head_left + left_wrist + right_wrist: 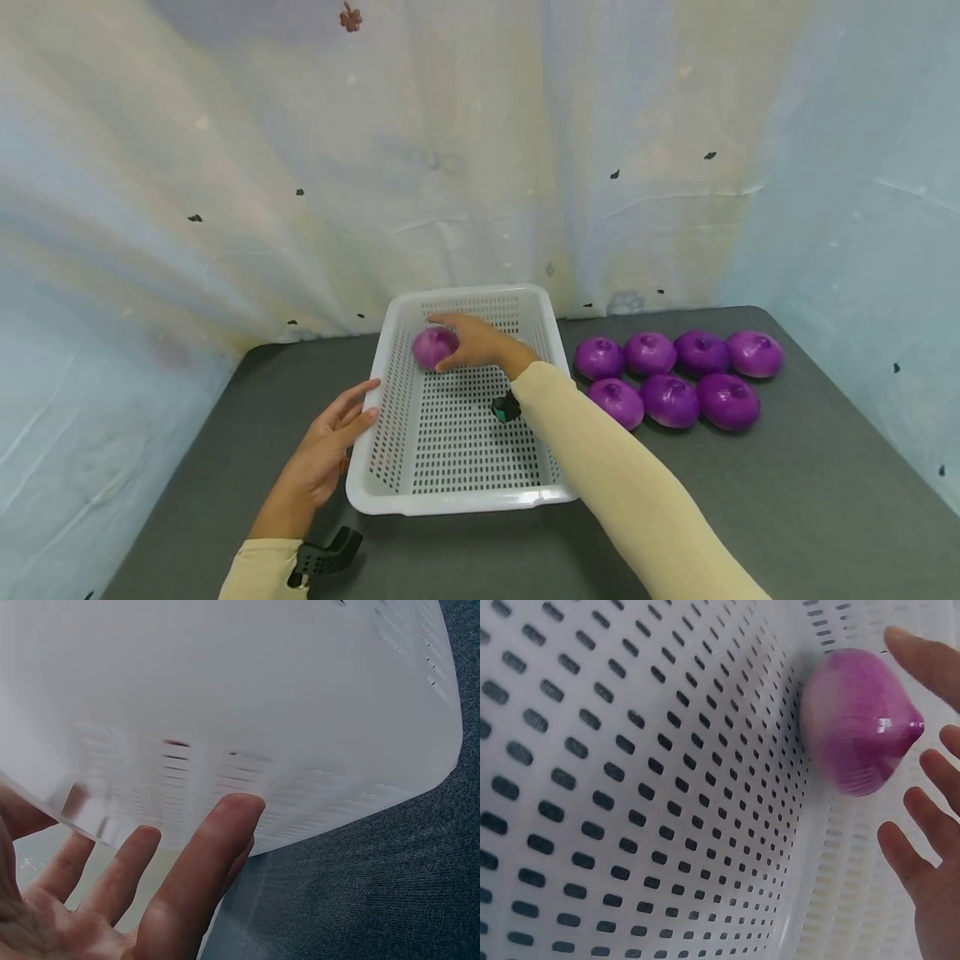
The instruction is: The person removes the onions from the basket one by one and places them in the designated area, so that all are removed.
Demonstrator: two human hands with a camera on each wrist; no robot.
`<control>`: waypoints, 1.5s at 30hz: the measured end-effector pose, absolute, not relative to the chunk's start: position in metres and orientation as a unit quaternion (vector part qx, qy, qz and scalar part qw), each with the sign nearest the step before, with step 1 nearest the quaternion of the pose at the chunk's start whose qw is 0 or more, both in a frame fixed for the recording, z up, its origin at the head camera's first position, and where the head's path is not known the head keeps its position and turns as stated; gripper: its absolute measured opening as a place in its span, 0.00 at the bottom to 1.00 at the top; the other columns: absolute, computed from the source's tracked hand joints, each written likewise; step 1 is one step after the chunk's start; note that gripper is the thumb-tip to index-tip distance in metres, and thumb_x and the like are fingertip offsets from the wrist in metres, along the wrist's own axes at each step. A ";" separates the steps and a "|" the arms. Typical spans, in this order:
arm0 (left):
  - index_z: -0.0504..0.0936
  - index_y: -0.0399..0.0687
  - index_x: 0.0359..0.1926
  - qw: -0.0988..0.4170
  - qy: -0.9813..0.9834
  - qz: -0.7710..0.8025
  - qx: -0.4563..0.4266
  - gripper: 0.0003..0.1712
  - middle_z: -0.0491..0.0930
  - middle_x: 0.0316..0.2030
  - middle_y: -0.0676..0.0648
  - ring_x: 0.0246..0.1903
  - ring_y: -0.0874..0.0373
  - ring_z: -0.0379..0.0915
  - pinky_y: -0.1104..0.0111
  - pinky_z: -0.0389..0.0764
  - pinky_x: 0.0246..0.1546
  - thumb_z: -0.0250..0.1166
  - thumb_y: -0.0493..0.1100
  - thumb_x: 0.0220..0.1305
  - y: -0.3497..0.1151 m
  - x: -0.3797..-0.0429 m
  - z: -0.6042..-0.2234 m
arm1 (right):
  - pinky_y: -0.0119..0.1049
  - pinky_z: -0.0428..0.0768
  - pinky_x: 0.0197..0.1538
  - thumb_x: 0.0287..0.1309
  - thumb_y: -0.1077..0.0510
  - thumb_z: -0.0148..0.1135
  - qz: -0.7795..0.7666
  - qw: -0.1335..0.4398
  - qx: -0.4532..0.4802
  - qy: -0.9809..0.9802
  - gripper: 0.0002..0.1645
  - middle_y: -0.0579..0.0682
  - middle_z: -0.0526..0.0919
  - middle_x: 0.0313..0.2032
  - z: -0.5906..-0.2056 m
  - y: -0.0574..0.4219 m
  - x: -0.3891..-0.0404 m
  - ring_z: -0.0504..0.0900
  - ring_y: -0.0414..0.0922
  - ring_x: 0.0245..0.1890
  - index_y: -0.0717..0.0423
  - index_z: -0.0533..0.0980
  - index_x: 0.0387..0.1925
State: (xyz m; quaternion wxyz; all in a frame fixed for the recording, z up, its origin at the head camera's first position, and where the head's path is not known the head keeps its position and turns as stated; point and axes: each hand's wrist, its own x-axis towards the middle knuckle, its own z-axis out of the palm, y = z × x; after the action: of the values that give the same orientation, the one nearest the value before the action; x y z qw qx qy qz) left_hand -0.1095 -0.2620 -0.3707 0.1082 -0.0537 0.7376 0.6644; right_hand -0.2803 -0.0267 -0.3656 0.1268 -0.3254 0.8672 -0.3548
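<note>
A red onion [434, 347] sits in the far left corner of a white plastic basket [462, 501]. My right hand [477, 341] reaches into the basket beside it, thumb and fingers spread. A gap shows between those fingertips and the onion [861, 724] in the right wrist view. At the basket's left side, my left hand [327, 446] rests its fingertips against the rim. The left wrist view has these fingers [202, 862] fairly straight along the basket's outer wall [247, 697].
Several more red onions [670, 401] lie in two rows on the dark grey table [810, 500], right of the basket. A patterned curtain [480, 167] hangs behind the table. Black wristbands are on both wrists, the left one [326, 557] near the front.
</note>
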 end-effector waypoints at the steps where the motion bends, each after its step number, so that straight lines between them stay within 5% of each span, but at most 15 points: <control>1: 0.59 0.61 0.75 0.107 0.737 0.665 -0.054 0.34 0.73 0.59 0.58 0.44 0.61 0.81 0.57 0.83 0.39 0.60 0.50 0.73 -0.262 -0.110 -0.371 | 0.49 0.60 0.75 0.52 0.55 0.76 -0.349 0.127 -0.329 0.868 0.53 0.50 0.65 0.74 -0.366 -0.027 -0.280 0.62 0.51 0.75 0.50 0.58 0.76; 20: 0.59 0.61 0.75 0.107 0.739 0.663 -0.058 0.35 0.74 0.57 0.59 0.46 0.61 0.81 0.56 0.84 0.41 0.61 0.51 0.72 -0.261 -0.110 -0.373 | 0.47 0.69 0.70 0.46 0.52 0.80 -0.284 0.148 -0.314 0.894 0.45 0.51 0.67 0.69 -0.367 -0.027 -0.275 0.67 0.51 0.69 0.45 0.71 0.67; 28: 0.58 0.60 0.75 0.108 0.738 0.664 -0.055 0.35 0.72 0.60 0.56 0.46 0.62 0.81 0.57 0.84 0.41 0.60 0.50 0.73 -0.260 -0.109 -0.371 | 0.40 0.72 0.67 0.43 0.56 0.82 -0.315 0.184 -0.331 0.870 0.47 0.47 0.73 0.64 -0.369 -0.030 -0.271 0.73 0.45 0.64 0.47 0.66 0.64; 35: 0.58 0.62 0.75 0.108 0.739 0.662 -0.060 0.34 0.65 0.69 0.45 0.47 0.61 0.80 0.56 0.84 0.41 0.59 0.50 0.73 -0.259 -0.110 -0.369 | 0.45 0.74 0.66 0.43 0.56 0.82 -0.268 0.184 -0.332 0.886 0.55 0.46 0.71 0.64 -0.369 -0.033 -0.266 0.74 0.47 0.63 0.44 0.64 0.72; 45: 0.58 0.62 0.75 0.108 0.738 0.663 -0.060 0.34 0.65 0.69 0.44 0.48 0.60 0.80 0.56 0.84 0.42 0.59 0.51 0.73 -0.259 -0.111 -0.369 | 0.44 0.73 0.67 0.40 0.54 0.84 -0.261 0.204 -0.328 0.885 0.53 0.45 0.73 0.65 -0.372 -0.035 -0.265 0.73 0.46 0.64 0.43 0.67 0.69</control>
State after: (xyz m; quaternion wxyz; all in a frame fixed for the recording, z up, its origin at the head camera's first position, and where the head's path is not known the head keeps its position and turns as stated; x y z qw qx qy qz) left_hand -0.1105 -0.2590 -0.3691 0.1082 -0.0604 0.7381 0.6632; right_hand -0.2649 -0.0353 -0.3717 0.2042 -0.3277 0.8849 -0.2607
